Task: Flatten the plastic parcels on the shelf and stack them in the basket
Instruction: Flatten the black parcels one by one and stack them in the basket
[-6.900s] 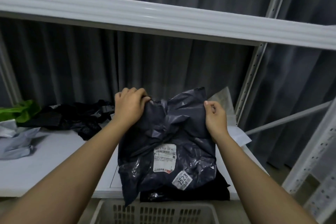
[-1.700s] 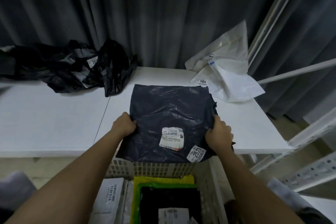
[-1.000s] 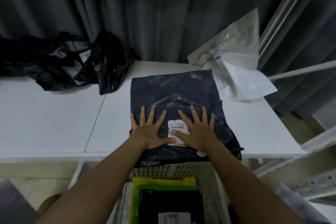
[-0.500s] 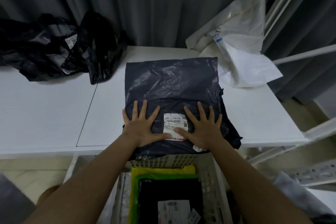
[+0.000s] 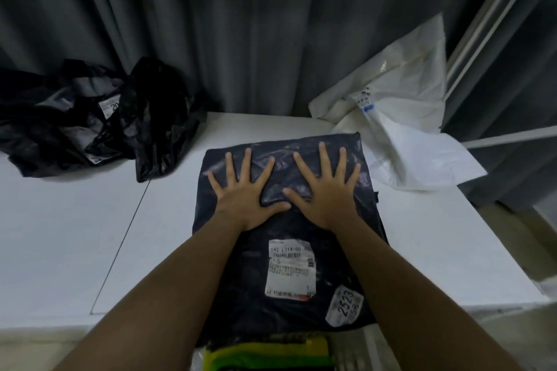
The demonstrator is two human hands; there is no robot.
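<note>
Head view, change: half a second ago both palms lay on the near half of the dark parcel (image 5: 289, 274), flanking its shipping label (image 5: 290, 270); now they have slid to its far half, the label uncovered behind the wrists.
Meaning: air and creases are probably being pushed toward the far edge, so flattening looks well along; the move to the basket remains.
Left hand (image 5: 244, 190): fingers spread straight, pressing flat, gripping nothing.
Right hand (image 5: 324, 190): the same, thumb tips nearly meeting.
Parcel's place: shelf (image 5: 75, 250) front edge, overhanging slightly.
Count: one dark parcel under the hands; one crumpled black heap (image 5: 90, 123) at back left, number of bags unclear; white bags (image 5: 401, 117) at back right, apparently two; two labels on the pressed parcel.
Basket: below the front edge, a yellow-green parcel (image 5: 265, 355) showing inside.
</note>
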